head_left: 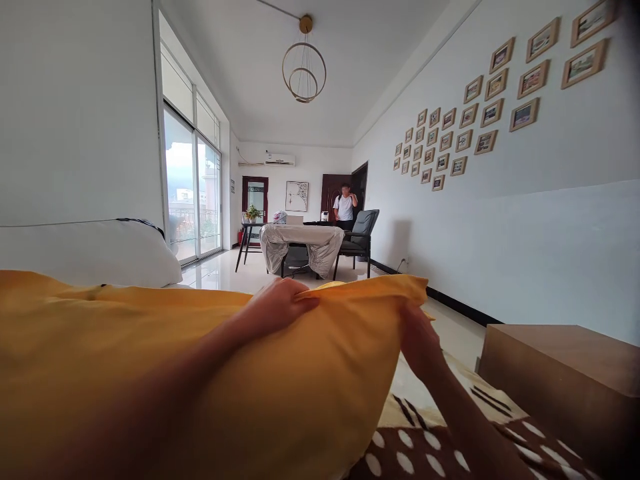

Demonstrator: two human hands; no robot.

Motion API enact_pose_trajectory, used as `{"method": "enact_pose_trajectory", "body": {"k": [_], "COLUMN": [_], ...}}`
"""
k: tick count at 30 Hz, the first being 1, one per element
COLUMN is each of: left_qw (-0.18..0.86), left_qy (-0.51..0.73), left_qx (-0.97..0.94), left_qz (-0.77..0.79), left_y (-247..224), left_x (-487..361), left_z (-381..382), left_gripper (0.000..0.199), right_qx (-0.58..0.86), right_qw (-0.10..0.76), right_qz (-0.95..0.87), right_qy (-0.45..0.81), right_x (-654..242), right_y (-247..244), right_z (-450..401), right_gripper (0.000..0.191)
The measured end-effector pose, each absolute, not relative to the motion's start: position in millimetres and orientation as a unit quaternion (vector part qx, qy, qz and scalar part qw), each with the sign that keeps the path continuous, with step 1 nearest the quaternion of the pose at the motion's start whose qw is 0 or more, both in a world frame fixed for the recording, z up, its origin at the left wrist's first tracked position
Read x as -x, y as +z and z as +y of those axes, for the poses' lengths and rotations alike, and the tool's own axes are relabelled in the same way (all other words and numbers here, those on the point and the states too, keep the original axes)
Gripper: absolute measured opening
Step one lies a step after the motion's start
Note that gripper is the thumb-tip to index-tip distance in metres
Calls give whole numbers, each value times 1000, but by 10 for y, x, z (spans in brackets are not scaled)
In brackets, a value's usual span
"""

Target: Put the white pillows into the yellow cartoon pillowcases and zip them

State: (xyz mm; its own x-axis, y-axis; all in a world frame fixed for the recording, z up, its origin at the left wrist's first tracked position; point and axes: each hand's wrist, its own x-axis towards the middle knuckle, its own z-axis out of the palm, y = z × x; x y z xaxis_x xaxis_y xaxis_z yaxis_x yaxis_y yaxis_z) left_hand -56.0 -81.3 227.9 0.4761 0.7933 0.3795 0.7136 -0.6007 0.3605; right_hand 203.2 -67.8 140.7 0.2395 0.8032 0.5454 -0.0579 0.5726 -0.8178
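A large yellow cloth (pixel 320 373), perhaps a bedding cover, stretches from the left edge across the middle of the view. My left hand (pixel 280 301) is closed on its upper edge, the thumb and fingers pinching the fabric. Near the raised right-hand corner, my right hand (pixel 420 337) grips the side of the same cloth; its fingertips are partly hidden by the fabric. Between the two hands the upper edge is held up and fairly taut. Below my right forearm lies a brown and cream patterned blanket (pixel 415 450) with white dots.
A white padded bed or sofa back (pixel 85 250) rises behind the cloth at left. A brown box-like piece (pixel 560 360) stands at right. Farther off are a covered table (pixel 300 233), a black chair (pixel 360 237) and a standing person (pixel 344 207) by the doorway.
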Motion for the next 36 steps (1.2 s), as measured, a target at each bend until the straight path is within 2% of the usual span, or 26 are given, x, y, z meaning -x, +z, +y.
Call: {"method": "enact_pose_trajectory", "body": {"k": [2,5,7,9,13,16,21,24,31,34,36], "left_qw": [0,-90,-87,-49,18,29,-136,-177,-83,-62,-55], "left_qy": [274,259,250,258,272,241,214,193,196,225,251], "left_qx": [-860,-860,-848,-836,-822,-825,-854,-867,-833,-824,-822], "left_qz": [430,430,459,482,500,510,454,423,511,516,509], "left_y": [2257,2187,2149,2139,2203,2265,2270,2244,2279,2303,2317], "left_x": [518,503,541,602,711,741,630,514,638,757,804], "left_z": [-847,-871,-855,-825,-788,-808,-865,-871,-919,-922,-894], "left_gripper": [42,37,35,35,36,37,33,21,17,16,21], "right_qx": [380,434,450,459,467,411,314,351,456,480,468], "right_qw": [696,694,698,708,722,720,699,704,691,667,669], "right_qz": [-534,-553,-553,-535,-495,-513,-558,-552,-556,-567,-570], "right_qy": [293,159,71,43,123,221,319,278,71,51,87], "right_x": [-1941,-1824,-1780,-1761,-1800,-1900,-1947,-1818,-1709,-1866,-1963], "right_y": [1302,1263,1298,1349,1400,1268,721,549,720,750,727], "right_z": [-705,-650,-553,-443,-308,-336,-521,-576,-466,-394,-383], "right_gripper": [41,41,45,47,45,42,41,36,29,37,41]}}
